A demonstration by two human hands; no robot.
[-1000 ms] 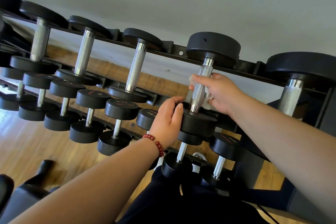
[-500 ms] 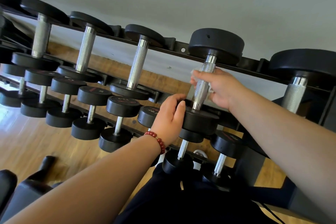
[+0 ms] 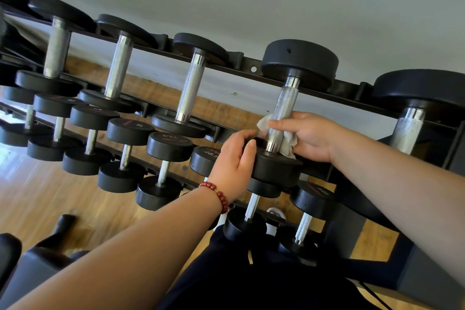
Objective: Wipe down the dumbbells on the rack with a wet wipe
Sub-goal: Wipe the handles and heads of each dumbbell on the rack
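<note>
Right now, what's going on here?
A person is wiping one dumbbell on the top tier of the rack. The right hand wraps a white wet wipe around the lower end of its knurled handle; the left hand grips its near head. The other dumbbells sit racked, untouched.

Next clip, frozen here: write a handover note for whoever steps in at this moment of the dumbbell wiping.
Left hand: grips the near head of a top-row dumbbell, steadying it.
Right hand: holds the wet wipe wrapped round the lower end of that dumbbell's chrome handle.
Done: the wipe is on this handle; which other dumbbells have been wiped cannot be told.
Left: likely the upper handle and both heads, then any unwiped dumbbells on the rack.
</note>
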